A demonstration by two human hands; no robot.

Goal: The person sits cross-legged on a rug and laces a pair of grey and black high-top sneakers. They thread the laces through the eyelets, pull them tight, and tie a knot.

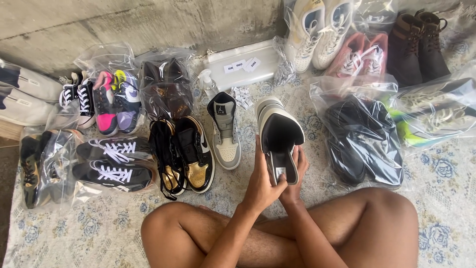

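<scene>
A grey and white high-top sneaker (pixel 277 134) is held up in front of me with its dark opening facing the camera and its tongue pulled toward me. My left hand (pixel 260 182) grips its left side near the tongue. On the right side, my right hand (pixel 298 171) wraps around the collar and heel. The matching sneaker (pixel 225 131) lies flat on the patterned rug (pixel 89 228) just to the left, sole down. My crossed bare legs fill the bottom of the view.
Shoes surround me on the rug: a black and gold pair (pixel 191 154), black sneakers with white laces (pixel 114 164), bagged dark shoes (pixel 364 141), pink and white pairs and brown boots (pixel 416 44) at the back. A spray bottle (pixel 207 83) and a white box (pixel 243 64) stand by the concrete wall.
</scene>
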